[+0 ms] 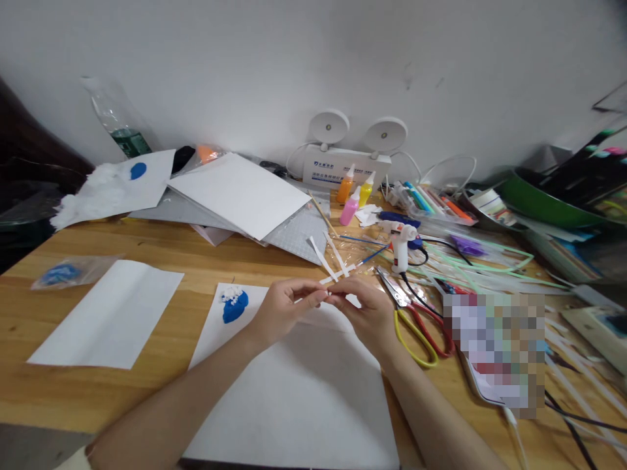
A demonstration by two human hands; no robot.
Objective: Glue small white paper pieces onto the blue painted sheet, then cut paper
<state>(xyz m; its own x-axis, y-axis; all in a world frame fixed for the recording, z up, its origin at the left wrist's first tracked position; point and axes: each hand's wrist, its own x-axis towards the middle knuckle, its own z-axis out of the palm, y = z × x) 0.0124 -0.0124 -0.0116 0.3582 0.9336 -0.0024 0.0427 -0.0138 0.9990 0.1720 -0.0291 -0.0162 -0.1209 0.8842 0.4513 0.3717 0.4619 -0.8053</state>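
Observation:
My left hand [294, 307] and my right hand [365, 310] meet fingertip to fingertip above a large white sheet [294, 398]. Both are closed in a pinch; whatever is between the fingertips is too small or hidden to name. Thin white strips [323, 258] lie crossed just beyond my fingers, and I cannot tell whether they touch them. On the sheet's upper left corner sits a blue patch [235, 308] with white crumbly bits on top. Scissors [416, 320] with red and yellow handles lie right of my right hand, near a white glue gun [400, 245].
A smaller white sheet [110, 313] and a bag with blue material [61, 273] lie at left. Behind are stacked white boards [240, 192], small paint bottles [349, 205], an emergency light [343, 166] and a plastic bottle [115, 117]. At right lie a phone [490, 352], pens [431, 199] and cables.

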